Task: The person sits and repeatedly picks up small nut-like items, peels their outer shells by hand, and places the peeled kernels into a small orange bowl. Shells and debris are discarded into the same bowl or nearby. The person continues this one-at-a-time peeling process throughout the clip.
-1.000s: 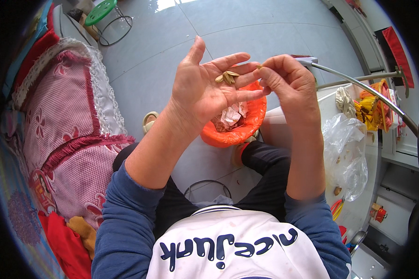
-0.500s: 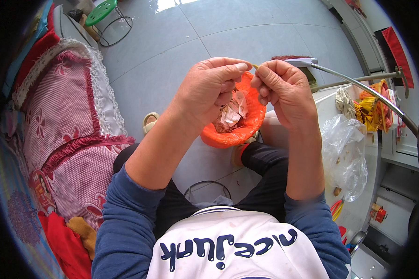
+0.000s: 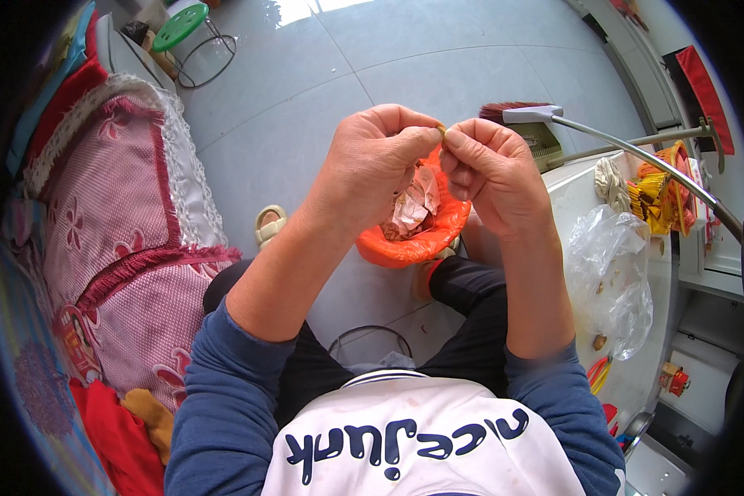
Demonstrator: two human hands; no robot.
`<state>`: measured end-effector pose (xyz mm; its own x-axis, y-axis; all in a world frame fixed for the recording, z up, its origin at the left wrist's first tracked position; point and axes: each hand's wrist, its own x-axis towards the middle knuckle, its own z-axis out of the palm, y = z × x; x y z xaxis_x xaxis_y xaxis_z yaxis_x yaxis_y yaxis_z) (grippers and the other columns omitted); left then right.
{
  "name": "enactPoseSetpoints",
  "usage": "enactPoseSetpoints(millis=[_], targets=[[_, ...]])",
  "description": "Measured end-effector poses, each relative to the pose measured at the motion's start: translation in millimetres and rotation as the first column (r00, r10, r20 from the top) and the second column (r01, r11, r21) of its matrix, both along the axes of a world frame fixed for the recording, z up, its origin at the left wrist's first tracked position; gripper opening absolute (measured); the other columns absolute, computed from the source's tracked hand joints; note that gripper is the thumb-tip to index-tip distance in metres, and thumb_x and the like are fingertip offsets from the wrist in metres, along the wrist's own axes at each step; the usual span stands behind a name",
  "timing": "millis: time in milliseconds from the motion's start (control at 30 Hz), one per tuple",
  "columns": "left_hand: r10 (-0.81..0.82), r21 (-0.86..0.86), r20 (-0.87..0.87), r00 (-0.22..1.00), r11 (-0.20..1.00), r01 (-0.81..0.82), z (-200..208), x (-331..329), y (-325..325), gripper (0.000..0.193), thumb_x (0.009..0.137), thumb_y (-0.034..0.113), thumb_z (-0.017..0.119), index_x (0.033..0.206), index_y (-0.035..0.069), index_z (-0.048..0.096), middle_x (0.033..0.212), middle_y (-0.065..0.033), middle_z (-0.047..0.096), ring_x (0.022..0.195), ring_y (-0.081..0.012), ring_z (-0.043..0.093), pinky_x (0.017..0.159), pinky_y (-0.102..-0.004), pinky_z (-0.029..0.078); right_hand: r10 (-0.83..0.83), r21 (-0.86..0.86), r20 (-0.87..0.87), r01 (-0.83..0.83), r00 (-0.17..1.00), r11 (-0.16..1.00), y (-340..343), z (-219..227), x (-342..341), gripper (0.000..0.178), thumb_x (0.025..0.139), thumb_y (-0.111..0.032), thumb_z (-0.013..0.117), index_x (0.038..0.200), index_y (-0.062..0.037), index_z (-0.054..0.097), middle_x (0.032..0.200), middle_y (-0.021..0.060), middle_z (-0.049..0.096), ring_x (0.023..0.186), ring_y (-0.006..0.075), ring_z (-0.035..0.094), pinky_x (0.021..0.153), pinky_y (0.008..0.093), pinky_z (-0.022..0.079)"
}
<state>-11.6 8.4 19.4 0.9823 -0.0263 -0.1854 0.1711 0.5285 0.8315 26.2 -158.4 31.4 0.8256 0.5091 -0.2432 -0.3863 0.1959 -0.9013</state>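
My left hand and my right hand meet fingertip to fingertip in front of me. Both are closed in a pinch on a small yellowish thing, too tiny and too covered to tell its kind. Below them stands a bin lined with an orange plastic bag. Crumpled pinkish-white paper and brown scraps lie inside it. My hands and wrists cover part of the bin's rim.
A pink patterned cover drapes the furniture at left. On the right, a clear plastic bag lies on a white surface. Beyond it are a broom and a dustpan. A green stool stands at far left.
Both hands have come closer together and slightly lower, with the right moving left. The yellowish thing, stretched thinly between the fingertips before, now shows only as a small bit.
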Motion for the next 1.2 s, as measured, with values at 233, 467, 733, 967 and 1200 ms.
enactPoseSetpoints(millis=[233, 467, 733, 967, 1200], targets=[[0.022, -0.132, -0.021, 1.0, 0.991, -0.025, 1, -2, -2, 0.006, 0.084, 0.001, 0.061, 0.085, -0.004, 0.059, 0.074, -0.0061, 0.061, 0.06, -0.0083, 0.057, 0.05, -0.0214, 0.048, 0.06, 0.154, -0.157, -0.035, 0.986, 0.987, 3, -1, -3, 0.013, 0.097, -0.014, 0.056, 0.092, -0.0024, 0.062, 0.072, 0.003, 0.06, 0.056, 0.0061, 0.052, 0.048, 0.0192, 0.041], [0.012, -0.111, -0.014, 1.0, 0.994, -0.014, 1, -3, -2, 0.004, 0.083, 0.001, 0.06, 0.083, -0.002, 0.058, 0.073, -0.0066, 0.06, 0.057, -0.0091, 0.056, 0.048, -0.0219, 0.047, 0.171, 0.294, -0.315, -0.075, 0.934, 0.953, 2, 0, -1, 0.015, 0.098, -0.013, 0.053, 0.092, -0.0016, 0.06, 0.072, 0.0043, 0.058, 0.056, 0.0058, 0.046, 0.047, 0.0187, 0.037], [0.08, -0.086, -0.132, 0.988, 0.992, -0.092, 2, -1, -4, 0.008, 0.083, 0.002, 0.061, 0.076, 0.003, 0.058, 0.065, 0.0007, 0.049, 0.05, -0.0036, 0.037, 0.04, -0.0189, 0.028, -0.066, -0.263, 0.472, 0.212, 0.879, 0.941, 18, -2, -17, 0.011, 0.092, -0.008, 0.062, 0.096, 0.0012, 0.066, 0.081, 0.005, 0.065, 0.064, 0.0098, 0.056, 0.057, 0.0241, 0.046], [0.039, -0.147, -0.186, 0.982, 0.987, -0.067, -1, 3, 0, 0.014, 0.081, 0.004, 0.061, 0.073, 0.005, 0.05, 0.063, 0.0001, 0.047, 0.045, -0.0048, 0.037, 0.038, -0.0202, 0.031, 0.117, -0.248, 0.957, 0.544, 0.265, 0.802, 26, -9, -22, 0.007, 0.082, 0.003, 0.066, 0.089, 0.0007, 0.066, 0.075, 0.0088, 0.062, 0.064, 0.0158, 0.059, 0.059, 0.0269, 0.047], [0.03, -0.177, -0.147, 0.989, 0.983, -0.056, 0, 1, 2, 0.012, 0.081, 0.004, 0.065, 0.074, 0.003, 0.056, 0.063, -0.0001, 0.05, 0.047, -0.0039, 0.04, 0.039, -0.0189, 0.031, -0.142, -0.205, 0.425, 0.248, 0.894, 0.947, 20, -2, -18, 0.006, 0.092, -0.005, 0.06, 0.093, 0.0005, 0.063, 0.075, 0.0047, 0.061, 0.06, 0.0098, 0.054, 0.052, 0.0222, 0.043]])
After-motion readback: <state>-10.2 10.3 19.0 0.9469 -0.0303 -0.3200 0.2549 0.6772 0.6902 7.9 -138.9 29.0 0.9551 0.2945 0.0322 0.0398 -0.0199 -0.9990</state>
